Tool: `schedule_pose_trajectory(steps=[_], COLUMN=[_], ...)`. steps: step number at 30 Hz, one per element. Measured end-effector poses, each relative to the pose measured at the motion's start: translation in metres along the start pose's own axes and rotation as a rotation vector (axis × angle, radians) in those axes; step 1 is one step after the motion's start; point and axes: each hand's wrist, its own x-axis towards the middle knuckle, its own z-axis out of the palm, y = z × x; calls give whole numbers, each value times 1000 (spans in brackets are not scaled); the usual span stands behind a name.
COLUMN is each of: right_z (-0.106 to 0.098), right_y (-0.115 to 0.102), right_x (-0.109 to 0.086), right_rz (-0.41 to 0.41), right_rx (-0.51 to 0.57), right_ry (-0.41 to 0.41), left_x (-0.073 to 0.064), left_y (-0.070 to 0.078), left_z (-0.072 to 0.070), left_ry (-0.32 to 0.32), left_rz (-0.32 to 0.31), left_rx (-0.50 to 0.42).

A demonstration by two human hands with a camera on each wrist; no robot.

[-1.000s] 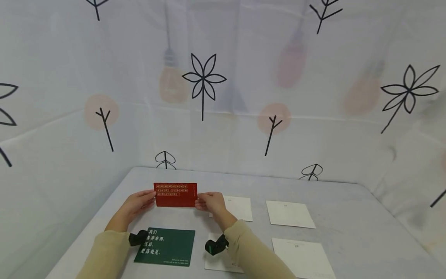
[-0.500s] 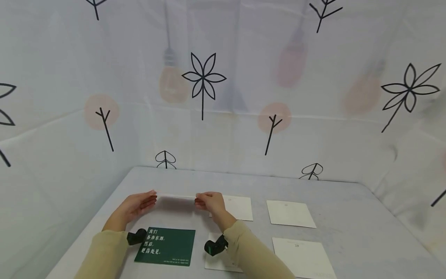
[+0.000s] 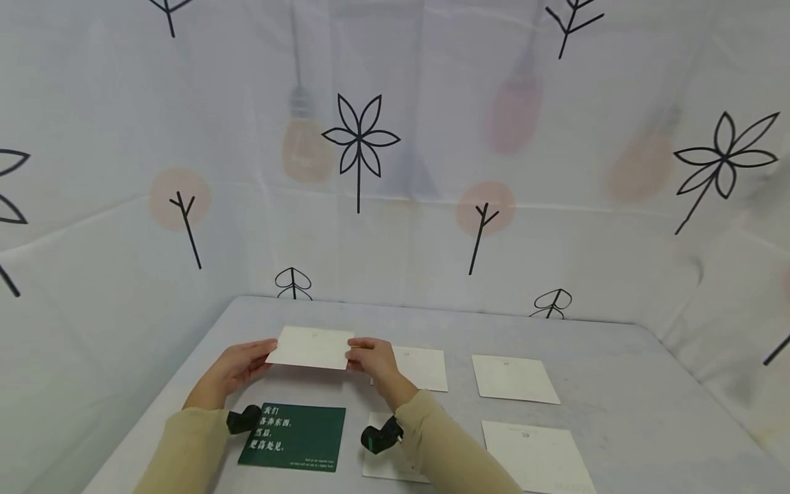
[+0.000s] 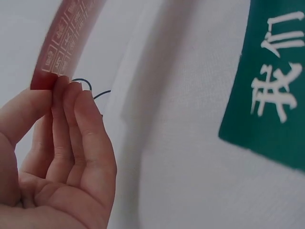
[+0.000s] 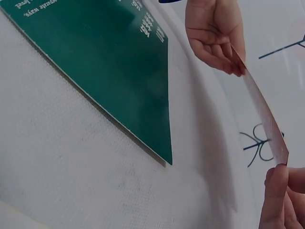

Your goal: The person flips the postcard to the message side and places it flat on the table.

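A postcard (image 3: 311, 348), cream on its upper face, is held tilted above the table, with a shadow under it. My left hand (image 3: 237, 367) pinches its left end between thumb and fingers. At the right end, my right hand (image 3: 376, 363) grips the card. The left wrist view shows the red underside with rows of gold boxed characters, where the left thumb and fingertips meet the card's corner (image 4: 43, 81). In the right wrist view the bent card (image 5: 267, 119) spans both hands. Nearer to me, a green postcard (image 3: 293, 439) with white lettering lies flat.
Cream-coloured cards lie to the right: one behind my right hand (image 3: 422, 368), one farther right (image 3: 514, 379), and one in front of that (image 3: 535, 453). My right forearm partly covers another card (image 3: 385, 465). Patterned white cloth (image 3: 407, 261) hangs behind the table.
The held postcard has turned over between my hands: its red face showed first, then it was almost edge-on, and now its cream face shows. The hands have barely shifted; the other cards stay put.
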Motion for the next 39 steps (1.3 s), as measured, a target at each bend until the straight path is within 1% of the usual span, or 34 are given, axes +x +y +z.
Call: schedule_pose_trajectory(steps=[3, 5, 6, 10, 15, 17, 19, 23, 29, 33, 39], right_z=[0, -1, 0, 0, 1, 0, 0, 0, 2, 3, 4], right_y=[1, 0, 1, 1, 3, 2, 2, 4, 7, 10, 13], right_x=[-1, -2, -1, 0, 3, 2, 2, 2, 2, 3, 3], right_rz=[-28, -28, -18, 40, 44, 45, 48, 63, 87, 91, 111], right_rx=[8, 7, 6, 14, 13, 6, -7, -37, -43, -36, -42], right_ry=[-4, 4, 12, 44, 49, 49, 51, 50, 38, 47, 53], left_x=[1, 2, 3, 3, 0, 0, -1, -1, 2, 3, 3], left_y=[-1, -3, -3, -3, 0, 0, 0, -1, -4, -4, -4], left_z=[-1, -1, -2, 0, 3, 4, 5, 5, 6, 7, 8], left_ry=[11, 8, 2, 21, 68, 69, 54, 41, 66, 71, 84], left_rz=[4, 11, 17, 35, 38, 40, 49, 67, 68, 67, 29], left_rx=[13, 33, 51, 135, 240, 269, 296, 329, 386, 404, 408])
